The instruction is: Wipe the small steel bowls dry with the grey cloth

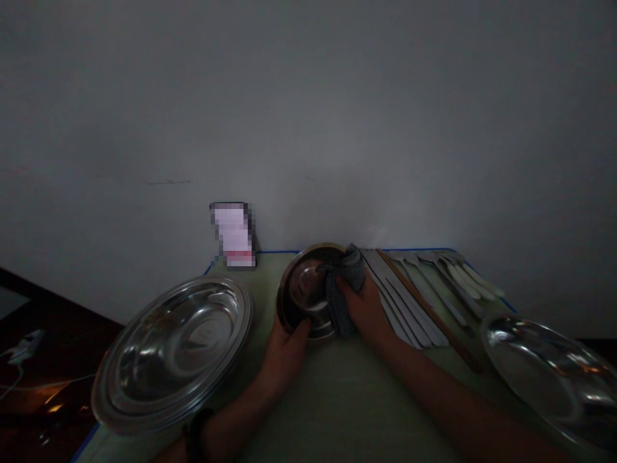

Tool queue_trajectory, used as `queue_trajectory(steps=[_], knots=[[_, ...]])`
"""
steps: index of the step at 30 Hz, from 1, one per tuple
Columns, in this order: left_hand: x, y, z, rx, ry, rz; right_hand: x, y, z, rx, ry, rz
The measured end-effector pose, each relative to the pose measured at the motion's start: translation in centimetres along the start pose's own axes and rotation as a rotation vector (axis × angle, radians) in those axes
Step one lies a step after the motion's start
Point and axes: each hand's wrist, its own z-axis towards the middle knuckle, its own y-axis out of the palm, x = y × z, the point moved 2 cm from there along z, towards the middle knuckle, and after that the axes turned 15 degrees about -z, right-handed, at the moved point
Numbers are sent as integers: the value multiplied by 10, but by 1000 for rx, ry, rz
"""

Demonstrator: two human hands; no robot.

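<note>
A round stainless steel bowl [303,283] is tilted up over the middle of the table, its inside facing me. My left hand [288,347] grips its lower left rim, thumb on the inside and the other fingers hidden behind. Against the bowl's right side, my right hand [361,302] holds a dark grey cloth [341,308], bunched over the rim and partly inside. The thumb of that hand presses on the cloth; its other fingers are mostly hidden.
Large steel basins [173,347] are stacked at the left, and another steel basin [544,379] lies at the right. Knives [409,315], brown chopsticks [434,318], spoons and forks lie right of the bowl. A phone [234,235] leans on the wall behind the table [318,405].
</note>
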Motion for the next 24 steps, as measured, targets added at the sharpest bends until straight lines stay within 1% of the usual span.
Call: queue_trajectory(steps=[7,11,21,24], knots=[[0,-1,0,-17,20,-24,0,-2,1,-21,-17,27],[0,-2,-1,-34,6,-39,-1,-3,1,-20,-17,8],[1,-3,0,8,-29,-20,-4,-3,1,-10,3,-9],[0,-3,0,13,-41,-22,-3,-3,2,-10,-21,-1]])
